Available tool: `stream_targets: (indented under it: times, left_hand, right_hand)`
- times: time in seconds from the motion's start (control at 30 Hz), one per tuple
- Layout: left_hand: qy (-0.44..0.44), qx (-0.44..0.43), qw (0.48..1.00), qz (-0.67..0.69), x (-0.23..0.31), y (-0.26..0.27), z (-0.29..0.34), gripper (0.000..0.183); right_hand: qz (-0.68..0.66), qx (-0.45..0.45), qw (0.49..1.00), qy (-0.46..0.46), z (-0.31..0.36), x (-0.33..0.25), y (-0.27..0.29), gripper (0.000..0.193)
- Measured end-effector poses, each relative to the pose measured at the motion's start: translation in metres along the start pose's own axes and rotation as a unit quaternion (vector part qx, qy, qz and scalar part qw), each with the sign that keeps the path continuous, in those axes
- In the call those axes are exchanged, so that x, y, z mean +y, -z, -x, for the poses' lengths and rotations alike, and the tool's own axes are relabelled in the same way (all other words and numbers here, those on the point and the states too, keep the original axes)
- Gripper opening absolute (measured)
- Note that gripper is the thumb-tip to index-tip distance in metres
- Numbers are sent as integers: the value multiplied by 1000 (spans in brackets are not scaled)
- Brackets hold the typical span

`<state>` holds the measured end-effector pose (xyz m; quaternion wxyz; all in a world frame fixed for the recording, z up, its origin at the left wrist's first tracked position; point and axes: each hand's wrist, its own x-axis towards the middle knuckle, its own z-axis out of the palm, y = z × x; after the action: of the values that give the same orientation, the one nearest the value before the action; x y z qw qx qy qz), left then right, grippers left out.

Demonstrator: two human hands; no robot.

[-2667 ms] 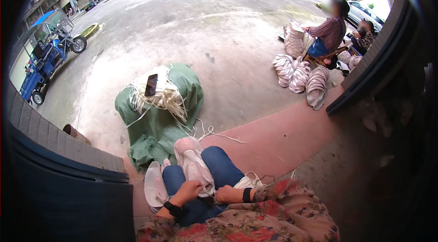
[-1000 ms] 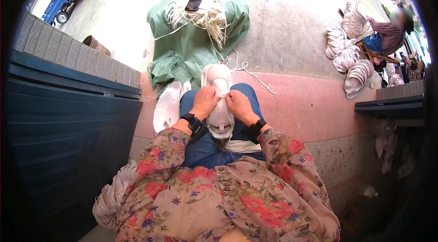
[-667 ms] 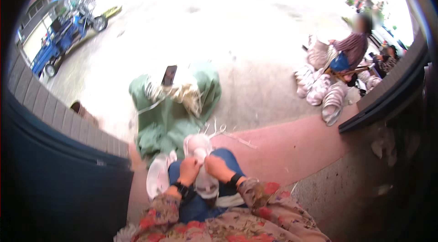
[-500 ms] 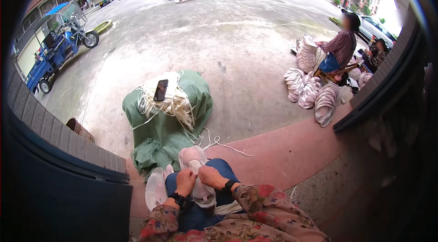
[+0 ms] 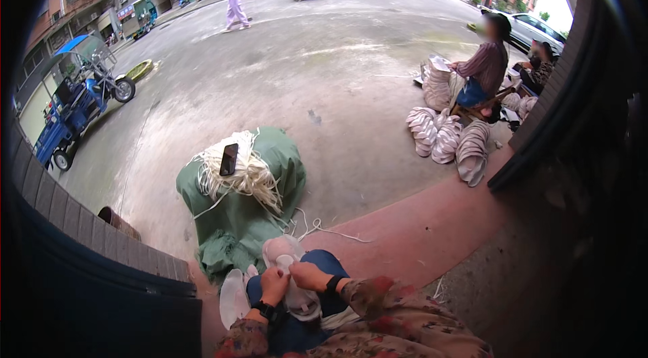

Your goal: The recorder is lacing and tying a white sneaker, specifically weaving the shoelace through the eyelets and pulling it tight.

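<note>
— Concrete yard (image 5: 324,81) is lying ahead; a red step (image 5: 418,230) is running beside the knee.

— Hidden items?

— Fisheye rim is cutting both forearms; grip detail is hard to make out.

— Hands?

— Left hand (image 5: 273,285) and right hand (image 5: 309,276) are pinching a white fabric piece (image 5: 291,290) on the lap, fingers narrow.

— Materials?

— Pale cords (image 5: 243,172) are lying tangled on a green sack (image 5: 246,213).

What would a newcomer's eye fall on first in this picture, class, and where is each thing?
Low in the middle, the left hand and right hand both grip a pale cap-like piece on the person's lap. Just ahead sits a green sack topped with white cords and a dark phone. At right, a seated person works beside stacked white pieces.
</note>
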<state>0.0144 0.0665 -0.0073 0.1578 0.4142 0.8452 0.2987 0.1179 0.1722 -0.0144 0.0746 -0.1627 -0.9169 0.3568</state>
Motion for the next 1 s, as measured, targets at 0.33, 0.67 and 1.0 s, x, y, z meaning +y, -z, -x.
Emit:
stream_targets:
  times: [0.33, 0.67, 1.0]
  left_hand:
    - [9, 11, 999, 51, -1, 1, 3, 26]
    - [-26, -27, 999, 11, -6, 2, -2, 27]
    - [8, -90, 995, 42, -9, 10, -12, 27]
  right_hand:
    - [-193, -39, 971, -137, -8, 9, 3, 21]
    - [24, 16, 999, -23, -8, 2, -7, 20]
    - [-70, 5, 987, -146, 2, -9, 0, 28]
